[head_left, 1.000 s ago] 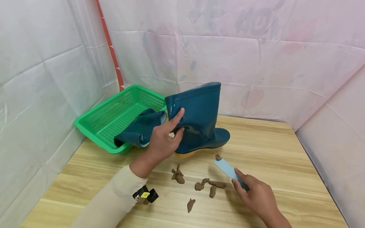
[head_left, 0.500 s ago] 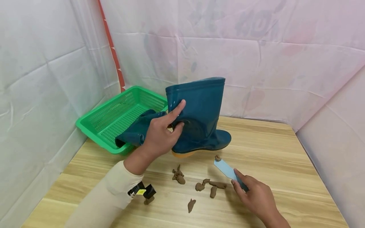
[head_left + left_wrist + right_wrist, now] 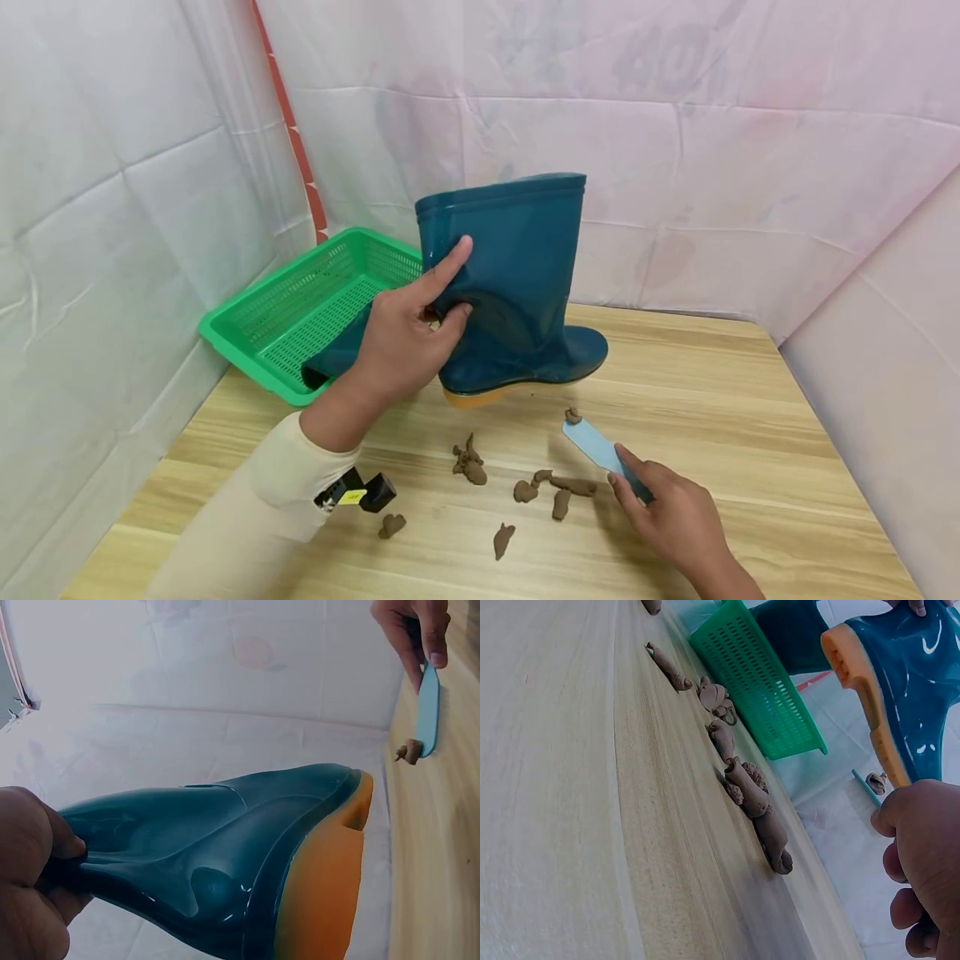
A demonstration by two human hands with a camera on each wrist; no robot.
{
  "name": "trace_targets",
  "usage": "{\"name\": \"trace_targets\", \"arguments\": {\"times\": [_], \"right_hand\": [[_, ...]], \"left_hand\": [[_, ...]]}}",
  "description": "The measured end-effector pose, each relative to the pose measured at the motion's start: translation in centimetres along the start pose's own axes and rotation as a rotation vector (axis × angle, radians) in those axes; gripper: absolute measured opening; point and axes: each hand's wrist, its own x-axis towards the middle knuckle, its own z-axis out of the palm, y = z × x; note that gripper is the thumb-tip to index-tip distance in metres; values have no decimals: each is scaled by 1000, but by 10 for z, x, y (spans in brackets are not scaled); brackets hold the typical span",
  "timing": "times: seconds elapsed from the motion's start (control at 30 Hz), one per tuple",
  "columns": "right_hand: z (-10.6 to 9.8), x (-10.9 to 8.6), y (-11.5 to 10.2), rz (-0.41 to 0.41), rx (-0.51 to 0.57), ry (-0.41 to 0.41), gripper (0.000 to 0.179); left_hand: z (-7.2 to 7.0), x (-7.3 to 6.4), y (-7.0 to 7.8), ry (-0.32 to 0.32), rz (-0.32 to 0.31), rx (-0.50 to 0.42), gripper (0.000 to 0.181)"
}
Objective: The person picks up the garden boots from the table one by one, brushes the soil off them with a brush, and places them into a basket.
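A dark teal rubber boot (image 3: 517,275) with an orange sole (image 3: 322,892) is held off the table by my left hand (image 3: 405,337). That hand pinches the back of the shaft, index finger pointing up along it. In the left wrist view the rubber folds in between the fingers. My right hand (image 3: 671,508), low at the right, grips the dark handle of a light blue scraper (image 3: 592,443). A small brown clay lump (image 3: 573,415) clings to the scraper's tip, which points toward the boot's sole but stays apart from it.
Several brown clay pieces (image 3: 525,491) lie on the wooden table (image 3: 735,400) between the hands. At the back left stands a green perforated basket (image 3: 262,325), a second teal boot (image 3: 341,346) lying over its near edge, partly hidden by my left hand. White sheeting (image 3: 675,167) walls the table.
My left hand has lifted the boot up and slightly left, so the sole shows a wider gap above the table. The right hand and scraper have stayed almost still.
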Motion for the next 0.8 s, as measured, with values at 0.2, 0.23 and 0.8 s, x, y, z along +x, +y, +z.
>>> {"name": "trace_targets", "arguments": {"times": [0.2,0.23,0.8], "right_hand": [[3,0,-1,5,-1,-2,44],[3,0,-1,6,-1,-4,44],[7,-1,0,-6,5,1,46]], "left_hand": [[-9,7,3,-20,-49,-27,65],[-10,7,4,-24,-53,-31,65],[-38,27,1,44,11,-4,62]]}}
